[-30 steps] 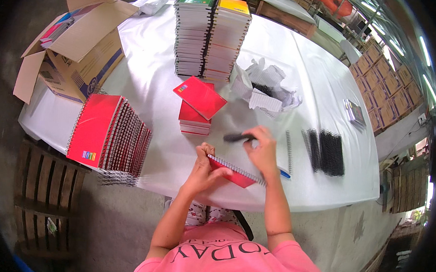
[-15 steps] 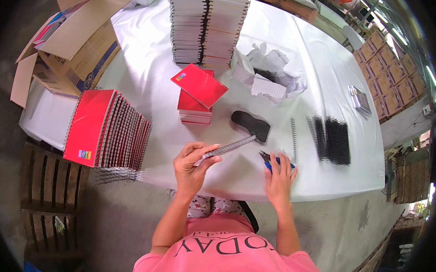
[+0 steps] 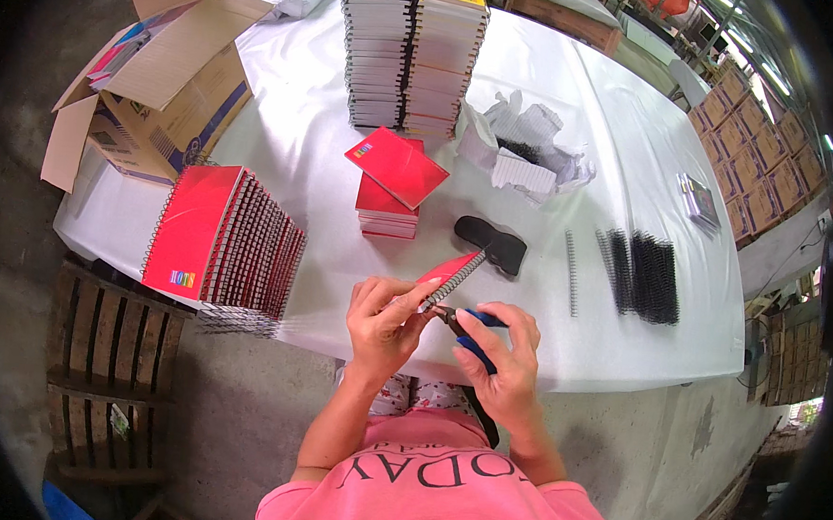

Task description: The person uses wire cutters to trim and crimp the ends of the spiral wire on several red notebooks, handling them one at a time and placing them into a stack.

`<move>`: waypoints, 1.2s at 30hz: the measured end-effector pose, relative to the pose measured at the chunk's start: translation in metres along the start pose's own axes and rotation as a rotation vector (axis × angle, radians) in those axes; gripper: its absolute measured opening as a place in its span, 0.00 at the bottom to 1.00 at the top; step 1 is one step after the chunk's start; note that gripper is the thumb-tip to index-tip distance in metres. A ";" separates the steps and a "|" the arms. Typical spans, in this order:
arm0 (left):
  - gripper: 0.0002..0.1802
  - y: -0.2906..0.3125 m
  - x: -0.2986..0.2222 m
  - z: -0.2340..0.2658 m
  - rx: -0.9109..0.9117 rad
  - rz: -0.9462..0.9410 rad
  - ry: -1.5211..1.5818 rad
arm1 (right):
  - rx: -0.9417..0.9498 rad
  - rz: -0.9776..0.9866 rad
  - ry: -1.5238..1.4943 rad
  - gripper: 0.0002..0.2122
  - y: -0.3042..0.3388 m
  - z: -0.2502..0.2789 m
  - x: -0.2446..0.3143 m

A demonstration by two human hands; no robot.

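White-covered worktop (image 3: 575,108) outdoors on bare concrete, open cardboard box (image 3: 162,77) at the left corner, crates along the right. Held edge-up over the near rim: red notebook (image 3: 446,273), pinched in the left hand (image 3: 385,320), pliers (image 3: 465,327) with blue handles gripped in the right hand (image 3: 504,359) at the spiral's end. Probably finished: slanted row of bound red notebooks (image 3: 234,241). Seemingly left: tall unbound stacks (image 3: 410,57), small red pile (image 3: 386,207), black spirals (image 3: 642,277).
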State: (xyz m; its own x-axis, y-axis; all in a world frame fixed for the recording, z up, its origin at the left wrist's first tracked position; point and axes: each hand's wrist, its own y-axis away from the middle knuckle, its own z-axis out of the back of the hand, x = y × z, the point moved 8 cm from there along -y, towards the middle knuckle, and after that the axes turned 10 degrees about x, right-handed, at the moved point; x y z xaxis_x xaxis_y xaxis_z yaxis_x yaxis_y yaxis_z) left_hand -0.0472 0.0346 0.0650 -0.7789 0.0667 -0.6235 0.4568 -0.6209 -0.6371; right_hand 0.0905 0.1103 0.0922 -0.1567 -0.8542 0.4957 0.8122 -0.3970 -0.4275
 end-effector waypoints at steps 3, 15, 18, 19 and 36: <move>0.24 0.000 -0.002 0.001 -0.007 -0.025 -0.056 | 0.020 -0.009 -0.002 0.19 0.000 -0.002 -0.001; 0.24 0.007 -0.012 -0.001 -0.064 -0.130 -0.054 | 0.317 -0.354 -0.986 0.17 0.025 -0.043 -0.028; 0.24 0.010 -0.015 -0.001 -0.076 -0.145 -0.051 | 0.448 -0.564 -1.497 0.19 0.044 -0.067 -0.032; 0.24 0.011 -0.016 -0.001 -0.084 -0.146 -0.049 | 0.485 -0.623 -1.657 0.20 0.049 -0.073 -0.030; 0.17 0.040 0.041 0.011 -0.574 0.215 0.795 | 0.213 -0.381 0.539 0.16 0.067 -0.023 -0.119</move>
State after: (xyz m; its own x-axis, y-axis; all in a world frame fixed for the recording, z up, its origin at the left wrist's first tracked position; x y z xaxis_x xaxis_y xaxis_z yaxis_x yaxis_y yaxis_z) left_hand -0.0660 0.0035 0.0187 -0.2383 0.6298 -0.7393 0.8555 -0.2242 -0.4668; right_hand 0.1507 0.1776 -0.0125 -0.6655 -0.7378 0.1131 0.7292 -0.6750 -0.1128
